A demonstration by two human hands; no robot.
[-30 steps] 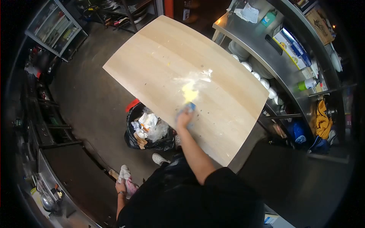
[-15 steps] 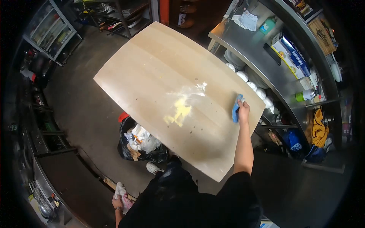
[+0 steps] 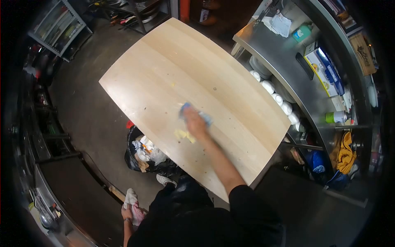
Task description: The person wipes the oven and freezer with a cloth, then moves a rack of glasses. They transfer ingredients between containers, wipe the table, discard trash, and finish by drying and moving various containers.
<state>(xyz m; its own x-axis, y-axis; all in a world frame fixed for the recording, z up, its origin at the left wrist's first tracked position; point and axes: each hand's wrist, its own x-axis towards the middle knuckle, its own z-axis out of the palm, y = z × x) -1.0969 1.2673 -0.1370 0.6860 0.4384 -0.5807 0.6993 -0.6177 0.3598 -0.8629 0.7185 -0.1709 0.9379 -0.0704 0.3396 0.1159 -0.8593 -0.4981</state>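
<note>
My right hand presses a blue cloth onto the wooden tabletop, near its middle; motion smears the hand somewhat. Just below the hand lies a patch of yellow powder, partly covered by my wrist. Small dark spots and crumbs dot the wood around it. Low at my left side, away from the table, my left hand is closed around a white and pink rag that hangs bunched up.
A bin with a black bag full of waste stands against the table's near left edge. Right of the table, a steel counter carries a phone, a box and a spray can. White cups line the shelf below.
My right hand has swept the blue cloth left from the table's right side to its middle. The white powder is gone from view and less yellow shows. My left hand still holds the rag.
</note>
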